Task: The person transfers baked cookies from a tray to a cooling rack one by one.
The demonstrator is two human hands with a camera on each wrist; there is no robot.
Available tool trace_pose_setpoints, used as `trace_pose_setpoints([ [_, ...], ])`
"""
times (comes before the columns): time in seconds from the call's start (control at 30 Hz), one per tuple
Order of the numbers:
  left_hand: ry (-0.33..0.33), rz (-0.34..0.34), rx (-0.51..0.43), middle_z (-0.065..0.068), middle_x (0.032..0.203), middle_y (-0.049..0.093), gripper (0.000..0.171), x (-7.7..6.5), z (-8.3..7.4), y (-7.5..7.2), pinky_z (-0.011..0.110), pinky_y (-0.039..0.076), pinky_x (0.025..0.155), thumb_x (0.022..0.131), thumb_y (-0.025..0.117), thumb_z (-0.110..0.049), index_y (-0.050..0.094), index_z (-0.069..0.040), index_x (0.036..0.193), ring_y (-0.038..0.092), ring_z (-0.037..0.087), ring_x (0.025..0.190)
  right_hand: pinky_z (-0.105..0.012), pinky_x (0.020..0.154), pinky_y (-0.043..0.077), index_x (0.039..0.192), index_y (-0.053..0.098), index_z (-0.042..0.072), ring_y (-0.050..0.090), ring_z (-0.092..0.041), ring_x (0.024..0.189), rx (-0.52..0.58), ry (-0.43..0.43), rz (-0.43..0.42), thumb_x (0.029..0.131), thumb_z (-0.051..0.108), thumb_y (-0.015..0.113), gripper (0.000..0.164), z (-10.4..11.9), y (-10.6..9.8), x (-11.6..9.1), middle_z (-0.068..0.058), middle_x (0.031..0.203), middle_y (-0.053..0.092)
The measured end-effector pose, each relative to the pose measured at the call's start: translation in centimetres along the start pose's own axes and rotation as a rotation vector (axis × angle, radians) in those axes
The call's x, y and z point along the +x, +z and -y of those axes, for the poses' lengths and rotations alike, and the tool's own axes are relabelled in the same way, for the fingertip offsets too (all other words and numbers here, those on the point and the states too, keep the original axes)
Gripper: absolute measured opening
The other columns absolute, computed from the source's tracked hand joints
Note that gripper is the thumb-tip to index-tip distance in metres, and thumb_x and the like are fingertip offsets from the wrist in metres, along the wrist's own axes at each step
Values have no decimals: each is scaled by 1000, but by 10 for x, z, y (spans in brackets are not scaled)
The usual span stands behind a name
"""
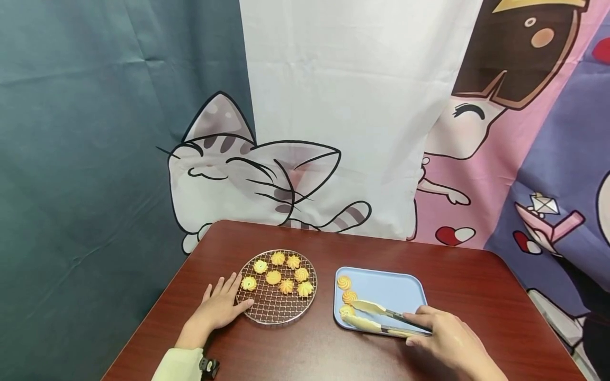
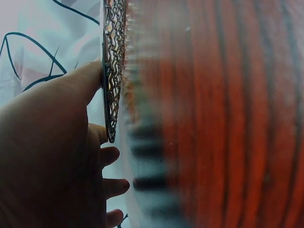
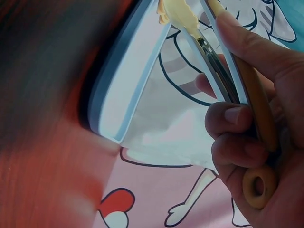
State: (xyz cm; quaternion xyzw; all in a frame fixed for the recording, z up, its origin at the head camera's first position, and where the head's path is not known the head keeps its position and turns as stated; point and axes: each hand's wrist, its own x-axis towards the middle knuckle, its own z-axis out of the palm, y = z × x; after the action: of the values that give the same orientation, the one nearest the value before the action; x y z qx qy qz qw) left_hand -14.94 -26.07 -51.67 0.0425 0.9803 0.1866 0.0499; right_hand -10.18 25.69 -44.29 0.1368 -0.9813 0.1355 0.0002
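Observation:
A round wire cooling rack [image 1: 276,312] on the table bears several piped cookies [image 1: 305,289]. My left hand [image 1: 220,307] rests at its left edge, fingers spread; in the left wrist view the thumb [image 2: 88,78] touches the rim from above. My right hand [image 1: 450,333] grips a pair of tongs [image 1: 388,313] with cream-coloured tips. Three swirled cookies line the left side of a blue tray [image 1: 391,286]. The tong tips stand apart, right at the nearest cookie [image 1: 347,311]. In the right wrist view fingers [image 3: 232,116] curl round the tong handles.
The brown wooden table [image 1: 305,349] extends between rack and tray and to the right of the tray. Its far edge meets a hanging cloth [image 1: 352,106] printed with a cartoon cat and figures. A dark watch-like band [image 1: 208,366] sits on my left wrist.

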Motion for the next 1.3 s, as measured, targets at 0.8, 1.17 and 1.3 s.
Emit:
trace_pose_setpoints([
  [0.8,1,12,-11,23,165,24,87,2,0,-2,72,5,117,99,57,-55,24,-2,160,16,53,150,-21,59,40,113,78,38,47,5,71,-24,-101,-26,70,42,90,44,-2,-3,2,24,88,57],
  [1.17,0,13,0,22,165,25,89,2,0,-2,71,6,117,98,56,-57,24,-2,160,17,53,150,-21,58,40,116,78,33,49,4,72,-14,-180,-29,73,40,89,45,-3,-6,10,21,89,60],
  [1.3,2,12,-4,22,164,25,90,3,-1,-2,72,6,117,98,57,-58,25,-1,160,17,53,149,-21,57,39,116,79,30,48,4,71,-14,-234,-27,74,38,89,44,-6,-11,14,23,88,59],
])
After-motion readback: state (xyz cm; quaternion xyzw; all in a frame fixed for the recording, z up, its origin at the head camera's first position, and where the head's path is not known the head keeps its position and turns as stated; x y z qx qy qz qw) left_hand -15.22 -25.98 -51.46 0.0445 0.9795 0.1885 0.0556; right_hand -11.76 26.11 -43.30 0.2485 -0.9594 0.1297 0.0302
